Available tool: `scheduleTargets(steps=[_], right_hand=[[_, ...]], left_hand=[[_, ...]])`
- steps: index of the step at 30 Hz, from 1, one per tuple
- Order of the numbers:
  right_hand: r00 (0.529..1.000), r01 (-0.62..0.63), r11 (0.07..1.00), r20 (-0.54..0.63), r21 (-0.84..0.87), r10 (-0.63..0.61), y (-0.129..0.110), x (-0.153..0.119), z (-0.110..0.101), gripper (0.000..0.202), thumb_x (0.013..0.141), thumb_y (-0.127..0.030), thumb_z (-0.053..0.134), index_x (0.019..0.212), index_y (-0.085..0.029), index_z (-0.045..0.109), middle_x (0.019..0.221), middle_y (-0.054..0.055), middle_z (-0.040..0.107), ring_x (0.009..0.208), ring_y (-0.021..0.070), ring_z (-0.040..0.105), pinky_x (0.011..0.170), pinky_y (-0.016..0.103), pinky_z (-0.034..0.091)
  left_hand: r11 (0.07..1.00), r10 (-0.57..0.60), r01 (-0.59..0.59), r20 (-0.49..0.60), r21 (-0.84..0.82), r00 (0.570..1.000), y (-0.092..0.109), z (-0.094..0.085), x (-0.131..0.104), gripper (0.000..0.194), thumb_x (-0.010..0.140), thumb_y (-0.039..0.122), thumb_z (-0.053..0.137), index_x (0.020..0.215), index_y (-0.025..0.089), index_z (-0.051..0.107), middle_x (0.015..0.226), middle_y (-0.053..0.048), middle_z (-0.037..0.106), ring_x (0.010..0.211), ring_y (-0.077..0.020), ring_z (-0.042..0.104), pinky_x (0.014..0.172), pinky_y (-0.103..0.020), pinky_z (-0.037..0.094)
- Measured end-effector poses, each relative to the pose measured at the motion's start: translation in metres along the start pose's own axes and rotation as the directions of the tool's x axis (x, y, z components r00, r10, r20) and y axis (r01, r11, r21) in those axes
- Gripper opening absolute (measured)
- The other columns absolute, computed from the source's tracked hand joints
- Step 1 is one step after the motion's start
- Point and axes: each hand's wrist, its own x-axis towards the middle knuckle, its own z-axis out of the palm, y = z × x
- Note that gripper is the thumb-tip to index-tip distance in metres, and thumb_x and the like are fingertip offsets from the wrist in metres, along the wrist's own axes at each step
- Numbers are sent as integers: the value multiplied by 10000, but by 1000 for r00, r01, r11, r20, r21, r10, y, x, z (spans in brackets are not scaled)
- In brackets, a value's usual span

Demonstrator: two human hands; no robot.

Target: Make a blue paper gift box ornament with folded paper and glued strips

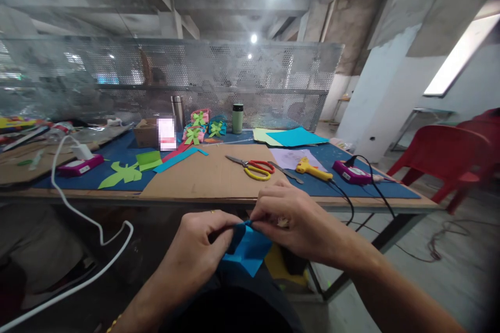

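A folded piece of blue paper [250, 250] is held over my lap, just below the table's front edge. My left hand [207, 237] pinches its upper left edge between thumb and fingers. At the upper right edge, my right hand [287, 213] grips the same paper with thumb and curled fingertips. The two pinches lie close together along the top, and the lower part of the paper hangs in creased, angled flaps. Scissors [253, 166] with red and yellow handles lie on the cardboard sheet [187, 177] beyond my hands.
A yellow glue gun [312, 169] rests right of the scissors, beside a purple power strip [351, 171]. Green paper cutouts [123, 174] and a blue strip [177, 160] lie left. Behind stand bow-trimmed paper pieces [193, 135], a green bottle [237, 118] and blue sheets [299, 137]. A white cable [99, 265] hangs left.
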Motion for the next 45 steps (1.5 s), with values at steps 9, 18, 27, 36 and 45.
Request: scheduleTargets(steps=[9,18,27,36,45], right_hand=[[1000,31,999,3,-15,-31,-5,5,-2,148,812,-73,614,703,-171,593,703,-26,599,691,107,530,782,291,349],[999,14,1000,34,-20,-14,-5,4,-2,146,839,-84,593,728,-178,582,714,-23,608,726,122,539,783,303,342],[993,64,997,99,-48,-59,-6,7,-5,174,831,-82,570,691,-186,577,715,-27,614,710,115,544,835,325,355],[990,85,995,107,46,-90,3,4,-2,184,861,-96,567,702,-187,565,710,-22,590,713,123,519,834,325,370],[989,57,998,137,14,-59,3,2,-5,140,873,-120,620,757,-191,587,736,-33,628,745,123,560,873,343,359]], left_hand=[[999,22,-23,22,43,1000,4,2,-2,317,840,90,574,1003,241,801,760,21,754,613,-104,647,607,-180,493],[999,-2,1,26,42,1000,2,3,-1,338,824,79,565,997,244,803,736,16,749,604,-110,647,614,-189,499],[1000,13,-12,64,-17,998,3,6,2,339,812,74,560,973,236,811,792,-3,768,716,-138,694,662,-195,508],[1000,-15,17,69,-24,998,8,7,3,327,796,75,568,925,237,821,724,14,756,668,-135,668,627,-198,478],[998,-14,19,84,-55,996,4,7,3,335,794,65,549,913,229,816,787,19,773,716,-133,681,662,-201,471]])
